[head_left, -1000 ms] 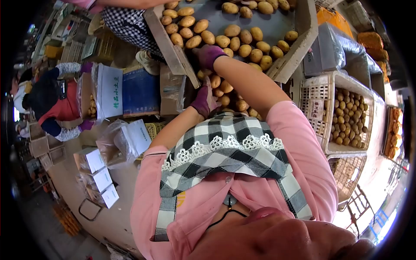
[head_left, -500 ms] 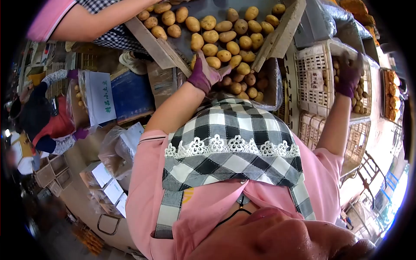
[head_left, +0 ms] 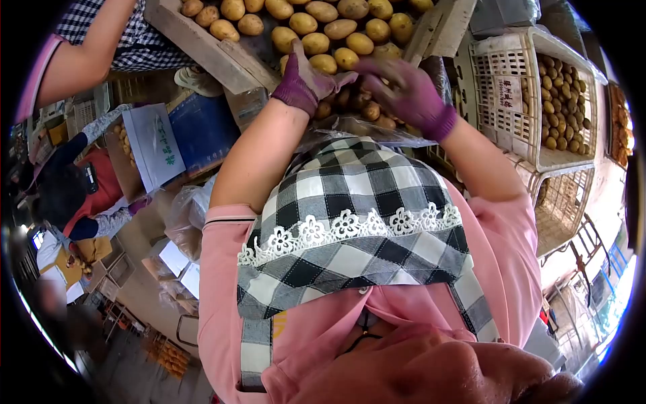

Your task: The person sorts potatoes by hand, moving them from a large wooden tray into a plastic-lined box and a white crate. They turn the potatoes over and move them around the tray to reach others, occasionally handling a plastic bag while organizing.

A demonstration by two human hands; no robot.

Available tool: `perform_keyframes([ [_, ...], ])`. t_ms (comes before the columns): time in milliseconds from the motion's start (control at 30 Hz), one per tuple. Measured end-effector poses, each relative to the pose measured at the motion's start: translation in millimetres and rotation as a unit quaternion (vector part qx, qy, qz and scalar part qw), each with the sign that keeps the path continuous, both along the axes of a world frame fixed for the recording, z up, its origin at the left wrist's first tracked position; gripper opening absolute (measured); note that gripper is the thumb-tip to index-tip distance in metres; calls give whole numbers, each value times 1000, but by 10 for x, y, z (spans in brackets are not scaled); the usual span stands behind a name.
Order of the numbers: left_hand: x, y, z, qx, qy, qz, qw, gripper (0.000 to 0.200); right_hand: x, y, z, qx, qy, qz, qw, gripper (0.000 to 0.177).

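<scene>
My left hand (head_left: 306, 77), in a purple glove, rests at the lower end of the sorting chute with its fingers apart, beside the potatoes (head_left: 340, 29). Close to its right, my right hand (head_left: 404, 94), gloved too, reaches over the chute's mouth with fingers spread and slightly curved. Nothing shows in either hand. Below both hands, a lined box (head_left: 437, 74) holds darker potatoes (head_left: 370, 111), partly hidden by the hands.
A white crate (head_left: 498, 91) of small potatoes stands at the right, above another crate (head_left: 565, 205). A co-worker's arm (head_left: 84, 67) is at upper left. Another person (head_left: 74, 185) bends by a carton (head_left: 151, 145) at left.
My right hand has moved left from the white crate to the chute's mouth. My left hand stays near the chute's end. The view has shifted, and the co-worker's arm sits further left.
</scene>
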State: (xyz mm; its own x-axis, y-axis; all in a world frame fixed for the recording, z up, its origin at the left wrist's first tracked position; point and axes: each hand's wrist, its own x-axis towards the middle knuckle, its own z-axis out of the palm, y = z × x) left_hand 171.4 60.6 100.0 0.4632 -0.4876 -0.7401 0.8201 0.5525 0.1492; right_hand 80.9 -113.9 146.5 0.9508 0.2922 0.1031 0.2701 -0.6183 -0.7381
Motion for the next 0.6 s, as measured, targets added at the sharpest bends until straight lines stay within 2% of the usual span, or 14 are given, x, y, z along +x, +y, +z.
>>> perform_keyframes([
  [33,19,-7,9,-7,20,10,1000,91,-202,-121,4,-10,101,-16,995,47],
  [100,58,-62,10,-19,52,28,998,94,-465,-359,-620,-125,114,-101,980,64],
  [167,79,-44,-59,-28,85,37,995,98,-424,-428,-1027,-244,283,-130,918,85],
  [200,82,-30,-157,-39,22,31,999,102,-424,-396,-1400,-183,268,-115,939,99],
  [233,91,-34,-140,-34,41,36,998,97,-417,-245,-1556,-209,199,-167,943,101],
  [267,103,-51,-88,-29,60,39,997,92,-246,-43,-1440,-178,185,-189,948,83],
  [333,116,-29,-201,-49,100,28,993,88,112,308,-1218,-176,244,-95,949,32],
  [367,127,9,-259,-80,78,11,994,89,163,521,-1442,-205,154,-52,965,28],
  [400,145,26,-349,-89,57,8,994,98,333,869,-2266,-282,234,-41,930,51],
  [433,130,47,-415,-97,38,6,995,106,294,1078,-2122,-291,222,-3,931,47],
  [467,121,36,-327,-75,79,20,994,106,256,1289,-1953,-300,208,34,930,43],
  [500,126,31,-304,-74,74,20,994,105,219,1502,-1770,-307,193,71,929,40],
  [600,104,32,-255,-66,63,13,996,100,-140,1274,-1541,-264,124,185,938,40],
])
